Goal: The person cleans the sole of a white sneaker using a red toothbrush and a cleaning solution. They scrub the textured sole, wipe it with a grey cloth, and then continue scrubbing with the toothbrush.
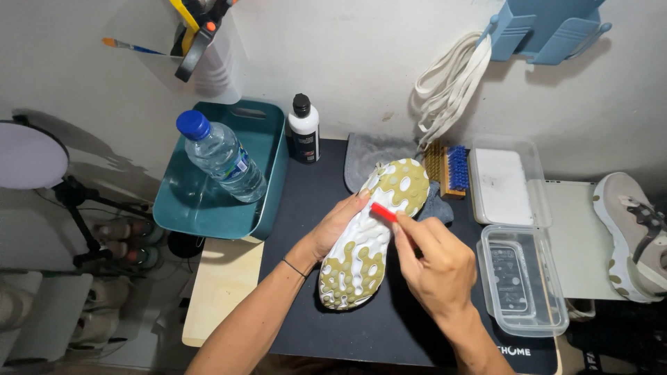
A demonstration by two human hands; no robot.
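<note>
Black mat [306,229] on pale table [222,285]

teal bin [267,201], water bottle [222,158], laces [451,83]

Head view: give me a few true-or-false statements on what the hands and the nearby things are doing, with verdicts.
1. The left hand steadies a shoe lying sole up. True.
2. The right hand holds a blue brush. False: it holds a red tool against the sole; the blue brush lies behind.
3. The water bottle lies in the teal tub. True.
4. The clear box has its lid shut. False: the lid is open.
</note>
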